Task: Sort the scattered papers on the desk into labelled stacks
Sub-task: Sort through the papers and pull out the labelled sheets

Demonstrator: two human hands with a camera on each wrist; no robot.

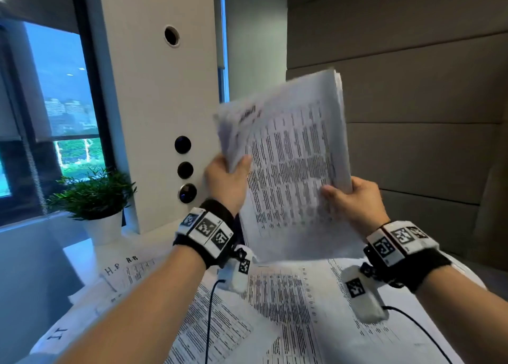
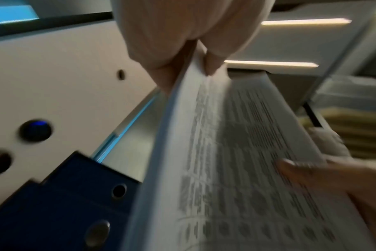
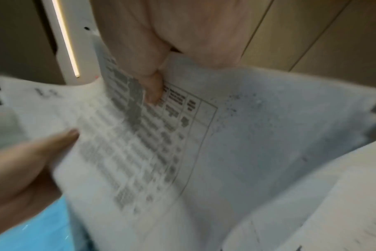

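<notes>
Both hands hold up a bundle of printed sheets (image 1: 291, 166) above the desk, tilted and blurred by motion. My left hand (image 1: 229, 175) grips its left edge, thumb on the front page. My right hand (image 1: 347, 196) pinches the lower right edge, thumb on the print. In the left wrist view the bundle (image 2: 215, 152) runs edge-on from under my left hand (image 2: 191, 56). The right wrist view shows my right thumb (image 3: 153, 88) pressed on a table-printed sheet (image 3: 161, 144). More printed papers (image 1: 277, 303) lie spread over the desk, some with handwritten labels (image 1: 114, 270).
A potted plant (image 1: 94, 199) stands at the desk's back left by the window. A white pillar (image 1: 156, 102) with round dark buttons rises behind the desk. Padded wall panels (image 1: 412, 89) fill the right. Cables (image 1: 210, 308) hang from both wrist cameras over the papers.
</notes>
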